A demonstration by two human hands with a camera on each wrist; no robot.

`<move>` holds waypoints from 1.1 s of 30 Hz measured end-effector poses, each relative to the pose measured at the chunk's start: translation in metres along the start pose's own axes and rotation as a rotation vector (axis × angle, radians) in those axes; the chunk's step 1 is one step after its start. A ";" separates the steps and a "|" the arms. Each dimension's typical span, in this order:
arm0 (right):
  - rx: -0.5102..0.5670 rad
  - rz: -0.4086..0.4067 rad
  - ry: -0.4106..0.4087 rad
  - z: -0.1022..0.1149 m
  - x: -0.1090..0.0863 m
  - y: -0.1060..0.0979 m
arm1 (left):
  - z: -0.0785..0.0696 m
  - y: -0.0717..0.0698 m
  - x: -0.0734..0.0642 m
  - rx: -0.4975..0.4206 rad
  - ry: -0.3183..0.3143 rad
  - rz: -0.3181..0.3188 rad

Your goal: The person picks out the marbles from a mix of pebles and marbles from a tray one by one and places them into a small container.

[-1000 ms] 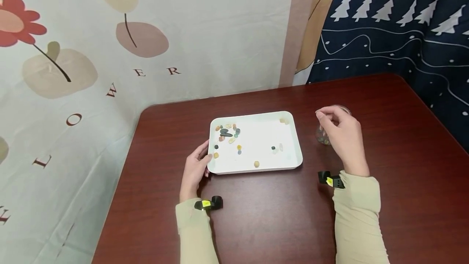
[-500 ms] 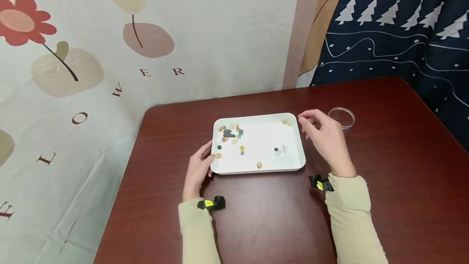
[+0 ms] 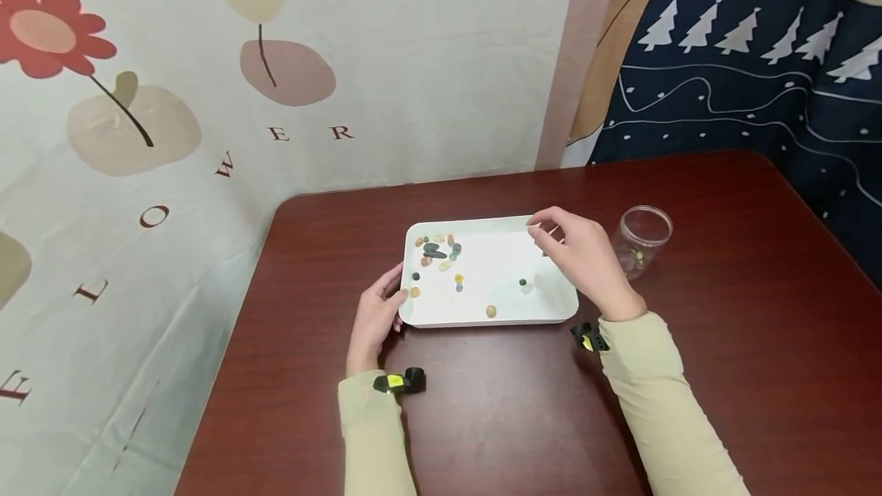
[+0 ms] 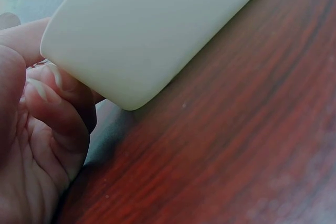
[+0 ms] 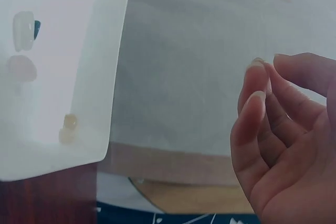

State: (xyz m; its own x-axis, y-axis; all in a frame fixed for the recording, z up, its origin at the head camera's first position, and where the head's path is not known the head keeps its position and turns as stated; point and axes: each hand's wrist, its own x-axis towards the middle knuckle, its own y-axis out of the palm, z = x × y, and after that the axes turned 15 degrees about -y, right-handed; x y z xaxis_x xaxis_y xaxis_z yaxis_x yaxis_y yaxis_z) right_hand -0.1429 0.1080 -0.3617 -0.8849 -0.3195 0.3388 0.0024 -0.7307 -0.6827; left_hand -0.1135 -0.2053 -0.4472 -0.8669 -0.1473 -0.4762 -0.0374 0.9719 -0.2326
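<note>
My left hand grips the near left corner of a white tray, thumb at the rim and fingers curled beneath; the left wrist view shows the tray's side wall against those fingers. Small polished stones in several colours lie in the tray, mostly clustered at the far left. Over its far right part hovers my right hand, thumb and fingertips pinched together. What looks like a small stone between them is almost wholly hidden, also in the right wrist view. A yellowish stone lies in the tray's corner there.
Right of the tray a clear jar stands without a lid, a few small stones low inside. The dark red-brown table ends at a pale printed cloth behind and a navy tree-patterned cloth at the right.
From beside the jar, my right hand has moved left over the tray's far right part, fingers still pinched. The jar is now in fuller view. My left hand keeps its grip on the tray.
</note>
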 end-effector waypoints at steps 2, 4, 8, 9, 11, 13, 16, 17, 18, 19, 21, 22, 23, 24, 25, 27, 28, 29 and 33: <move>-0.010 0.028 -0.015 0.002 0.005 0.003 | -0.002 0.000 -0.003 0.010 0.005 -0.002; -0.022 0.050 -0.026 0.004 0.010 0.006 | -0.001 -0.001 -0.002 0.010 0.005 0.000; -0.057 0.101 -0.065 0.006 0.021 0.012 | 0.007 -0.003 0.007 -0.019 -0.001 0.010; -0.067 0.114 -0.076 0.007 0.023 0.014 | 0.010 -0.003 0.010 -0.025 -0.002 0.008; -0.074 0.138 -0.099 0.007 0.028 0.017 | 0.015 -0.003 0.014 -0.034 0.000 0.002; -0.066 0.163 -0.116 0.008 0.032 0.020 | 0.017 -0.003 0.016 -0.029 0.012 -0.008; -0.055 0.204 -0.130 0.008 0.037 0.025 | 0.018 -0.003 0.017 -0.022 0.029 -0.018; -0.058 0.220 -0.134 0.008 0.039 0.027 | 0.018 -0.002 0.017 -0.021 0.034 -0.019; -0.063 0.235 -0.138 0.008 0.040 0.030 | 0.018 -0.002 0.017 -0.021 0.035 -0.020; -0.071 0.250 -0.141 0.009 0.042 0.032 | 0.018 -0.002 0.017 -0.022 0.036 -0.018; -0.090 0.280 -0.150 0.009 0.045 0.037 | 0.018 -0.002 0.017 -0.024 0.038 -0.018; -0.100 0.293 -0.157 0.009 0.047 0.040 | 0.019 -0.002 0.017 -0.027 0.039 -0.017; -0.114 0.305 -0.161 0.009 0.049 0.042 | 0.019 -0.002 0.017 -0.028 0.038 -0.017; -0.119 0.316 -0.164 0.009 0.051 0.044 | 0.019 -0.002 0.017 -0.029 0.038 -0.016; -0.126 0.326 -0.167 0.010 0.053 0.046 | 0.019 -0.002 0.017 -0.030 0.039 -0.017; -0.133 0.342 -0.171 0.010 0.056 0.049 | 0.020 -0.002 0.017 -0.030 0.044 -0.015; -0.136 0.350 -0.172 0.009 0.058 0.051 | 0.020 -0.002 0.017 -0.029 0.045 -0.014; -0.138 0.357 -0.172 0.009 0.059 0.052 | 0.020 -0.002 0.017 -0.028 0.047 -0.014; -0.155 0.389 -0.176 0.008 0.067 0.060 | 0.020 -0.002 0.016 -0.028 0.053 -0.010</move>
State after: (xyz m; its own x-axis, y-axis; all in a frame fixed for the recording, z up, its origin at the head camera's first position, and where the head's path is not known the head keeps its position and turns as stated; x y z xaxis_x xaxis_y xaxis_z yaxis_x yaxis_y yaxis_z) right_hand -0.1981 0.0379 -0.3744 -0.7390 -0.6603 0.1339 0.2376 -0.4414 -0.8653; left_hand -0.1172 -0.2137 -0.4710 -0.8917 -0.1480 -0.4278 -0.0597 0.9752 -0.2130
